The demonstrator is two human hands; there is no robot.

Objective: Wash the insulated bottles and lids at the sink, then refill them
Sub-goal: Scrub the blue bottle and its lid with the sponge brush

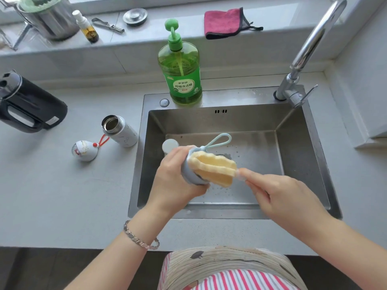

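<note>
Over the steel sink [293,130], my left hand [176,181] grips a pale blue lid [188,174] with a loop strap [219,140]. A yellow sponge brush [213,168] is pushed against the lid's inside. My right hand [280,195] pinches the brush's short clear handle. A pale round bottle end [170,145] shows in the sink behind my left hand, mostly hidden. A second white insulated bottle [120,130] stands open on the counter left of the sink. Its rounded white lid [84,150] with a red strap lies beside it.
A green dish soap pump bottle [181,68] stands on the sink's back rim. The faucet [310,49] rises at the back right. A black kettle [29,105] sits at far left. On the windowsill lie a pink cloth [224,23], a sink plug [135,16] and a small spray bottle [87,27].
</note>
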